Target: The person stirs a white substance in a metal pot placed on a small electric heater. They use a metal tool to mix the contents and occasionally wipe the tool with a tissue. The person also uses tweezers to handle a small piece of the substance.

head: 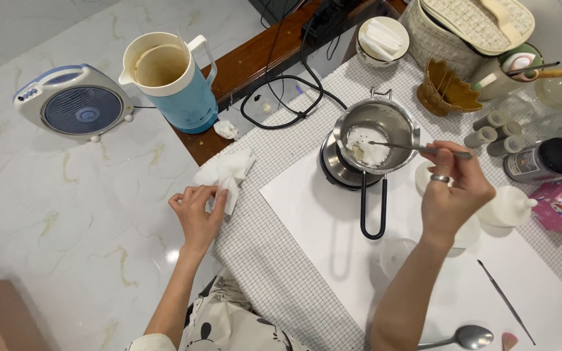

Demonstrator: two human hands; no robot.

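Your right hand (453, 195) has its grip pinched on a thin metal stirrer (417, 148), whose tip dips into the white stuff in the small steel pot (377, 133) on its burner. Your left hand (196, 211) rests loosely on a crumpled white tissue (227, 172) at the counter (261, 253) edge, fingers closed on one corner.

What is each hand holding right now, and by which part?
The right hand pinches a thin metal stirring tool by its handle end, tip in the small steel melting pot. The left hand grips a crumpled white paper towel at its lower edge.
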